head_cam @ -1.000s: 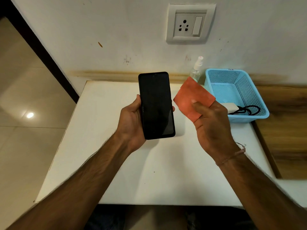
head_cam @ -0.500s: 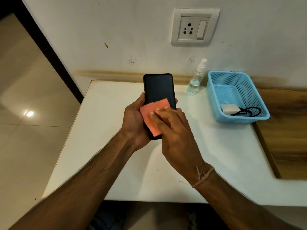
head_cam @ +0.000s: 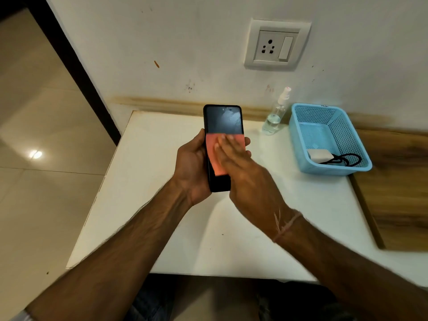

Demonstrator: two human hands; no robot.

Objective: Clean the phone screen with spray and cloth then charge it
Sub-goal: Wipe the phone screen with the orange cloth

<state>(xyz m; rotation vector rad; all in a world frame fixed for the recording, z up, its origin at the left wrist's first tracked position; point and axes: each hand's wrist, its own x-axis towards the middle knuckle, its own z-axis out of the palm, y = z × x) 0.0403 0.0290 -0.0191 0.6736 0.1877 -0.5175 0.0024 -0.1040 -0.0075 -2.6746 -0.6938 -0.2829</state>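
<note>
Half the phone [head_cam: 222, 121] screen bare above the orange cloth [head_cam: 212, 147], so judge the wiping roughly midway. Hold the phone upright in the air over the white table [head_cam: 162, 158], clasped along both edges by the curled left hand [head_cam: 192, 167], firmly enough to resist the push. Press the cloth flat with the straight fingers [head_cam: 228, 144] of the right hand [head_cam: 243, 172], pinning rather than gripping it, and sweep toward the pale smear or reflection near the top edge. Avoid sliding the cloth off the side. Leave the spray bottle [head_cam: 275, 114] by the wall, and the white charger [head_cam: 319, 155] with its black cable [head_cam: 347, 158] in the blue basket [head_cam: 294, 126], for the charging step at the wall socket [head_cam: 276, 45] above.
</note>
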